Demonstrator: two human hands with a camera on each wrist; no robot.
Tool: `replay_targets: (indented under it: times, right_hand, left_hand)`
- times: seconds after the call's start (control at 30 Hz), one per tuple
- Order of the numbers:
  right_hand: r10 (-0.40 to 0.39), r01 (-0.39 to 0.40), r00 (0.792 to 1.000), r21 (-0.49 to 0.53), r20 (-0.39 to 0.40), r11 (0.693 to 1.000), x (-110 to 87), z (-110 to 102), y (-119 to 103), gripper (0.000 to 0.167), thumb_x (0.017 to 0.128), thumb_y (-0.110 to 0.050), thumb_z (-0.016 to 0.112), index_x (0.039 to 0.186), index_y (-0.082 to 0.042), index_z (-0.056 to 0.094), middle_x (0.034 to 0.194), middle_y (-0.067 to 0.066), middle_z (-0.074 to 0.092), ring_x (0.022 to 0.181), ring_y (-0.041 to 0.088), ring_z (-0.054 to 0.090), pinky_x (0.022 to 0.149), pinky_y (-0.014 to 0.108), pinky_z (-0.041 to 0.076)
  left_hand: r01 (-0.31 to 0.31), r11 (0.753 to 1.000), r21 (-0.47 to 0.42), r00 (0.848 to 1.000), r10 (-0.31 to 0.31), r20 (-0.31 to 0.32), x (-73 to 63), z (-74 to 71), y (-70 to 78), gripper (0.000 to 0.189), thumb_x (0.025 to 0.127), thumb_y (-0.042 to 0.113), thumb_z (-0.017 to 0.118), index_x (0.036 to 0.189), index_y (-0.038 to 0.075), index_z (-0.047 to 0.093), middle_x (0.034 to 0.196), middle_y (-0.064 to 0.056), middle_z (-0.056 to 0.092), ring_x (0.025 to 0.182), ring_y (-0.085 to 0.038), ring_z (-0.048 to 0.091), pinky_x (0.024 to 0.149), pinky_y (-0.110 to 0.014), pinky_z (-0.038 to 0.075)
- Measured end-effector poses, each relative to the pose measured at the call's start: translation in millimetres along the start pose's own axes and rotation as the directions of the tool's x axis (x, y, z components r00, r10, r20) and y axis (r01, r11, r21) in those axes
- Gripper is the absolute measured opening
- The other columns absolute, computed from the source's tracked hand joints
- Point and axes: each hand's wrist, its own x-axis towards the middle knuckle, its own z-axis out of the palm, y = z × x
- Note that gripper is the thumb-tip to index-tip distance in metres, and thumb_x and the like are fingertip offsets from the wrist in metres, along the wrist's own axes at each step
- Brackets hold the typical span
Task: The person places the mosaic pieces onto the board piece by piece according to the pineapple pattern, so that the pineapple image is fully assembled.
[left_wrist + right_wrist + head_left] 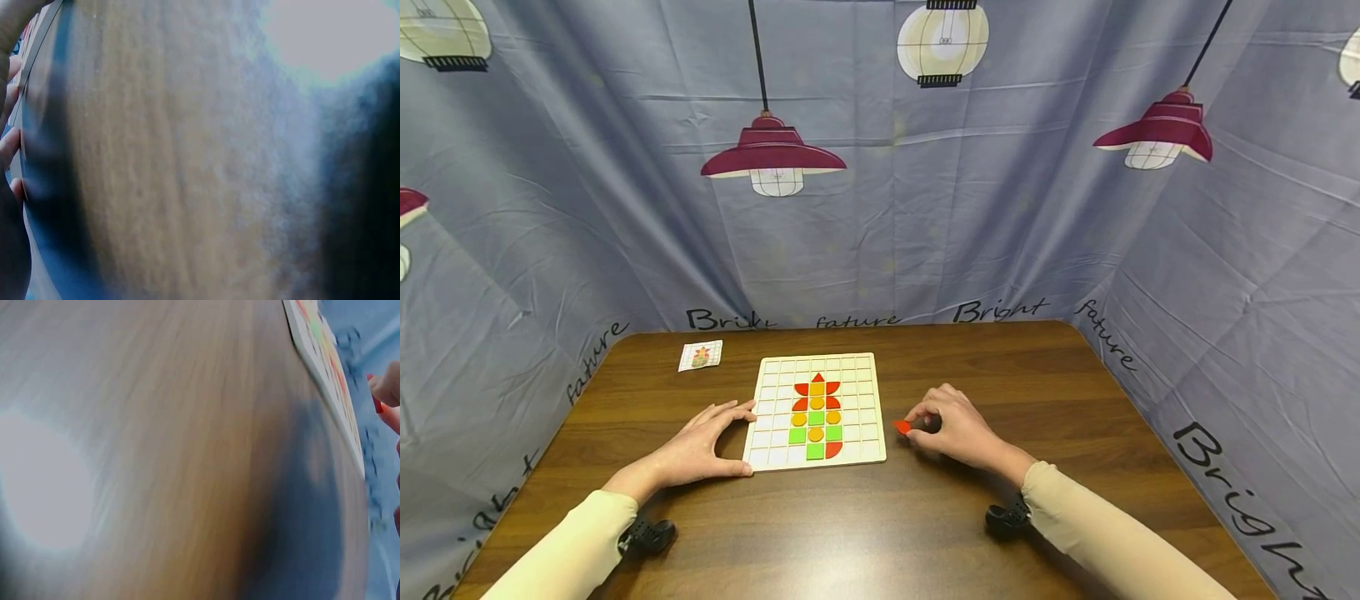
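Note:
A pale square grid board (861, 383) lies flat on the table. On it, red, orange and green pieces (816, 418) form a figure with a red triangle at the top and a red quarter-round at the lower right. My left hand (700, 446) touches the board's left edge, fingers and thumb spread along it, the thumb by the near corner. Just right of the board, my right hand (958, 425) pinches a red piece (902, 427) between thumb and fingertips. The right wrist view shows this red piece (375, 395) edge-on; its full outline is partly covered by the fingers.
A small card (700, 356) with a printed coloured figure lies at the back left of the brown wooden table (985, 367). Grey-blue curtains (850, 242) with lamp prints hang behind and beside the table.

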Motion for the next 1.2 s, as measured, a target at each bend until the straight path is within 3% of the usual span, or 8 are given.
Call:
replay_targets:
  times: [0.27, 0.5, 0.77, 1.2]
  right_hand:
    - [-0.113, 0.113, 0.992, -0.005, 0.052, 0.994, 42.0, 44.0, -55.8, 0.016, 0.082, -0.033, 0.083, 0.095, -0.026, 0.078, 0.083, -0.014, 0.059, 0.086, 0.007, 0.046, 0.077, 0.028, 0.039]
    - [-0.117, 0.125, 0.988, -0.072, 0.100, 0.990, 63.5, 77.6, -95.9, 0.017, 0.084, -0.040, 0.081, 0.096, -0.028, 0.080, 0.083, -0.017, 0.060, 0.085, 0.007, 0.045, 0.074, 0.024, 0.037]
    - [-0.077, 0.088, 0.993, -0.133, 0.087, 0.987, 68.6, 97.0, -106.3, 0.015, 0.081, -0.040, 0.081, 0.091, -0.030, 0.080, 0.084, -0.020, 0.061, 0.084, 0.007, 0.046, 0.072, 0.023, 0.037]
    - [-0.054, 0.064, 0.997, -0.191, 0.056, 0.979, 70.3, 103.3, -109.9, 0.014, 0.076, -0.039, 0.081, 0.087, -0.030, 0.079, 0.084, -0.019, 0.059, 0.080, 0.008, 0.046, 0.068, 0.023, 0.035]
  left_hand:
    - [-0.013, 1.000, 0.003, 1.000, 0.013, -0.009, 0.4, 0.9, -0.5, 0.077, 0.076, 0.061, 0.083, 0.136, 0.020, 0.059, 0.159, -0.008, 0.044, 0.145, -0.044, 0.033, 0.114, -0.071, 0.021]
    - [-0.011, 1.000, 0.007, 1.000, 0.011, 0.000, 1.4, 1.8, -1.4, 0.077, 0.077, 0.062, 0.082, 0.137, 0.019, 0.058, 0.159, -0.006, 0.043, 0.146, -0.043, 0.033, 0.114, -0.071, 0.021]
    - [-0.017, 1.000, 0.003, 1.000, 0.017, 0.003, 2.3, 0.8, -0.7, 0.076, 0.077, 0.060, 0.082, 0.136, 0.019, 0.058, 0.159, -0.006, 0.043, 0.146, -0.042, 0.032, 0.116, -0.069, 0.019]
    - [-0.012, 1.000, -0.005, 1.000, 0.012, -0.003, 0.2, 0.6, -0.5, 0.075, 0.077, 0.060, 0.083, 0.136, 0.019, 0.058, 0.160, -0.007, 0.042, 0.146, -0.043, 0.032, 0.115, -0.070, 0.018]
